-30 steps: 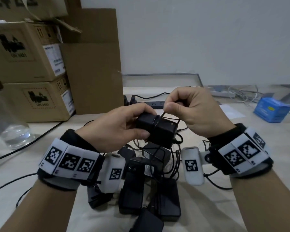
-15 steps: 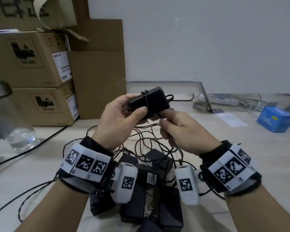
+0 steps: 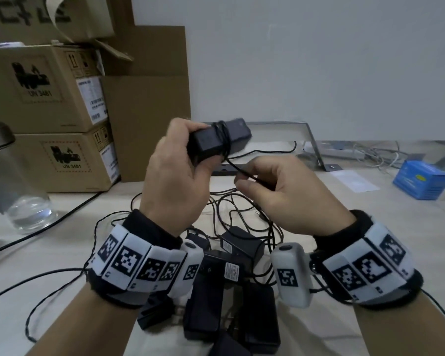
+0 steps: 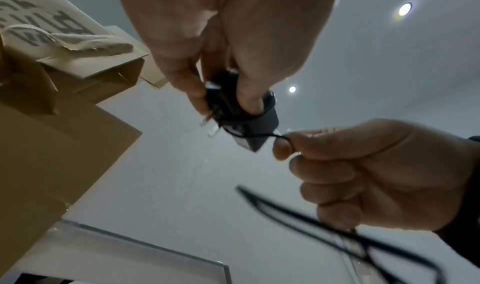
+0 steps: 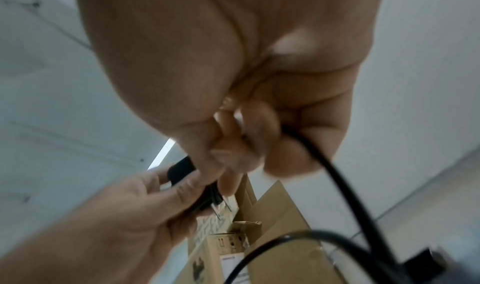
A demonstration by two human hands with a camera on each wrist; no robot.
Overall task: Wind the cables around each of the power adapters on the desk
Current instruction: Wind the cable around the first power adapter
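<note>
My left hand (image 3: 175,160) grips a black power adapter (image 3: 217,140) raised above the desk, with a few turns of thin black cable round its middle. In the left wrist view the adapter (image 4: 241,112) shows its metal prongs beside my fingers. My right hand (image 3: 275,186) pinches the loose cable (image 3: 244,170) just below and right of the adapter, and the cable (image 5: 330,173) trails down out of my fist. Several more black adapters (image 3: 229,286) lie heaped on the desk between my wrists, their cables (image 3: 242,209) tangled.
Stacked cardboard boxes (image 3: 49,98) stand at the back left. A glass jar (image 3: 18,191) stands at the left. A black power strip (image 3: 231,169) and a metal bracket (image 3: 311,140) lie behind my hands. A blue box (image 3: 421,178) sits at the right.
My left hand has lifted the adapter higher and turned it. My right hand has come from above the adapter to below and right of it, drawing the cable around.
</note>
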